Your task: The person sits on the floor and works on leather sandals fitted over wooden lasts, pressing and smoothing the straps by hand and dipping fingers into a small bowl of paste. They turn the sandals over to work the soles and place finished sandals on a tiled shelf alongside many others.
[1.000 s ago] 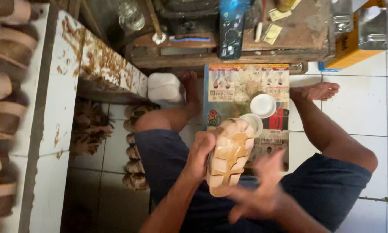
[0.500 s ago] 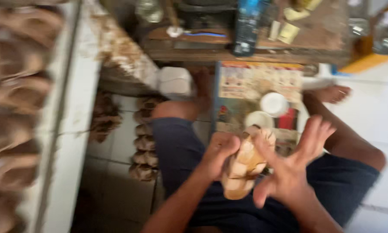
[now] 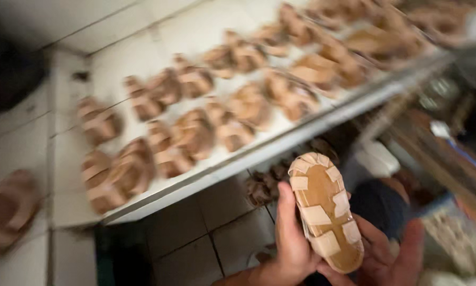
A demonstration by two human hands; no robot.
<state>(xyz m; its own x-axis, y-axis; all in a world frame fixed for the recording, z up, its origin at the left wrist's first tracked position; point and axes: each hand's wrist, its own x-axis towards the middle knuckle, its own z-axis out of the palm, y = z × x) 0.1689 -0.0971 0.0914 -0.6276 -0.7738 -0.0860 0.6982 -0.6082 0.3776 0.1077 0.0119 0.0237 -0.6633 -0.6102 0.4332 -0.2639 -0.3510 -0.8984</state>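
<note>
The left hand (image 3: pixel 291 249) grips a tan sandal (image 3: pixel 325 212) along its left edge, thumb upright against the side; the right hand (image 3: pixel 383 254) cups it from below on the right, fingers spread; the sandal faces sole-up, pale strap ends folded onto it; just above the sandal runs a white shelf (image 3: pixel 211 169), carrying what look like rows of brown sandals (image 3: pixel 195 132), blurred.
</note>
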